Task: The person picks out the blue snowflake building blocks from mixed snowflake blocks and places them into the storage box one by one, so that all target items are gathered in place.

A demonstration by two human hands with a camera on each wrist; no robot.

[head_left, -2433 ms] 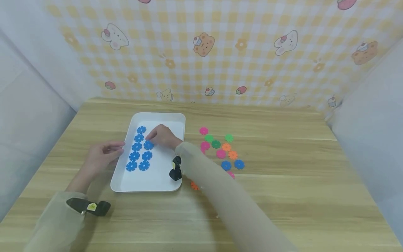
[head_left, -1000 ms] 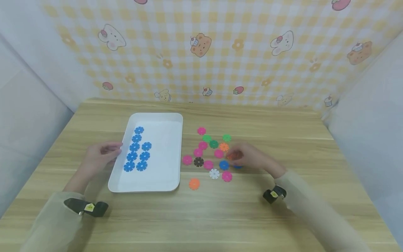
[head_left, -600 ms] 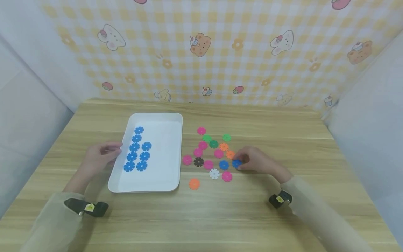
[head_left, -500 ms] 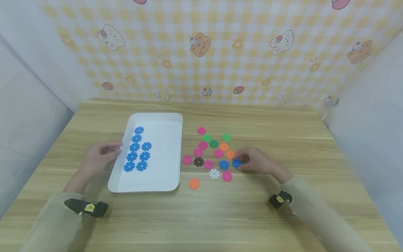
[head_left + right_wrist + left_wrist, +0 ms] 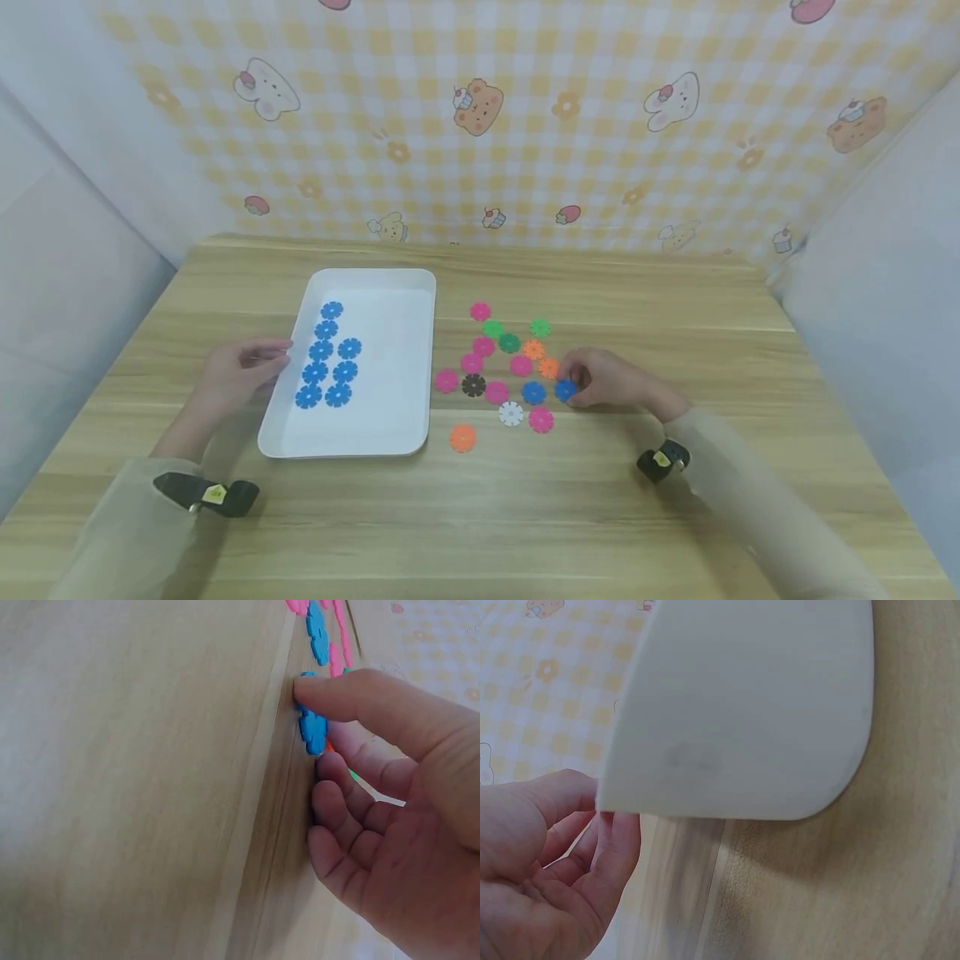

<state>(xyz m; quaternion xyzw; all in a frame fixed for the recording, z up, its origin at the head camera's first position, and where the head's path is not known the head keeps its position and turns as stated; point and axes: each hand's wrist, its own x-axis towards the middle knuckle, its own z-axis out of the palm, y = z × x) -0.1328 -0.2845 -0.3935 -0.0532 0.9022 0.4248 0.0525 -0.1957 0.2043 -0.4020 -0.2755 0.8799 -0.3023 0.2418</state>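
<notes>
My left hand pinches the left rim of a white tray; in the left wrist view, thumb and fingers meet at the edge of the tray's wall. Inside the tray lie two touching columns of blue snowflake discs, the left column longer than the right. On the table to the right, my right hand has thumb and forefinger on a blue snowflake disc. The right wrist view shows this disc pinched by the thumb, with the other fingers loosely curled below.
Between tray and right hand lie several loose snowflake discs: another blue disc, pink ones, orange ones, green ones, a black disc and a white disc. A checked cloth hangs behind the table.
My right hand has let go of a blue snowflake disc in the tray's right column, moved right to the loose discs and taken hold of another blue one. The left hand has stayed at the rim.
</notes>
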